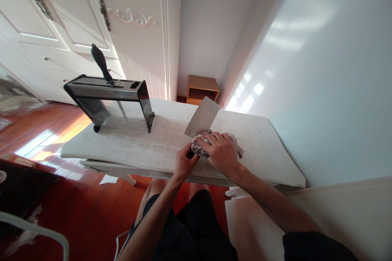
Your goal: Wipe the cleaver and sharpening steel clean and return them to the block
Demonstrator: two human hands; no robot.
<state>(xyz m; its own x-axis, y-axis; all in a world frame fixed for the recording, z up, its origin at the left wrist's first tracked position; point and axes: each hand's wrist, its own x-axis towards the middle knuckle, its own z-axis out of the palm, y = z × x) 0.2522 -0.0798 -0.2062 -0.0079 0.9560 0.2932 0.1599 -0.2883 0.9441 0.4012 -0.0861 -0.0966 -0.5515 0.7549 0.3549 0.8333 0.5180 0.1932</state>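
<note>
A cleaver (203,116) points away from me over the white table, its broad grey blade tilted up to the right. My left hand (185,162) is closed round its black handle (190,154), most of which is hidden. A fluffy, speckled grey-and-white cloth (200,148) is bunched against the lower end of the blade. Over the cloth lies my right hand (223,153), fingers curled and gripping it. Part of the cloth shows past the far side of that hand.
A knife block (105,89) with clear sides and one black-handled tool (100,62) stands on the left of the white table (147,151). Behind are a white wardrobe (134,49) and a small wooden cabinet (202,82). A glossy pale surface (330,89) borders the right.
</note>
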